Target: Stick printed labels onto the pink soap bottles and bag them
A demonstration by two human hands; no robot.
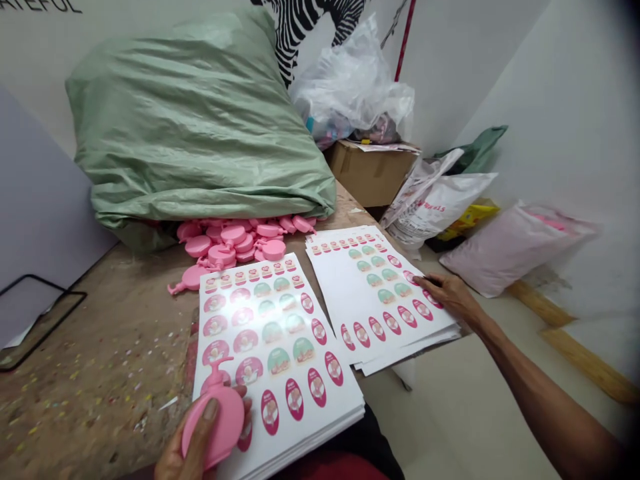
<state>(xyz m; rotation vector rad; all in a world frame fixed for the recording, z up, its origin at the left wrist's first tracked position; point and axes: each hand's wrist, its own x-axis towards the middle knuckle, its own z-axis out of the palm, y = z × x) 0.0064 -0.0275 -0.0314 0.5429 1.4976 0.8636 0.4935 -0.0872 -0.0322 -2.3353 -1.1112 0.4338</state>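
My left hand [200, 433] is wrapped round a pink plastic pump bottle [220, 423], its pump head pointing up, above the lower left of a stack of sticker sheets [320, 417]. That top sheet bears pink and green rounded labels, dark pink ovals and a row of small labels. On the right lies a second stack of sticker sheets [340, 287], its top sheet bare white at the left where no labels show. My right hand [450, 297] is at this stack's right edge, fingertips pinched together over the oval stickers [423, 308]. What they pinch is too small to tell.
Several pink pump bottles [235, 240] lie heaped at the mouth of a big green sack [200, 120] on the worn table [100, 347]. Behind stand a cardboard box [373, 177] and a clear plastic bag [350, 80]. Filled sacks [515, 250] rest on the floor at right.
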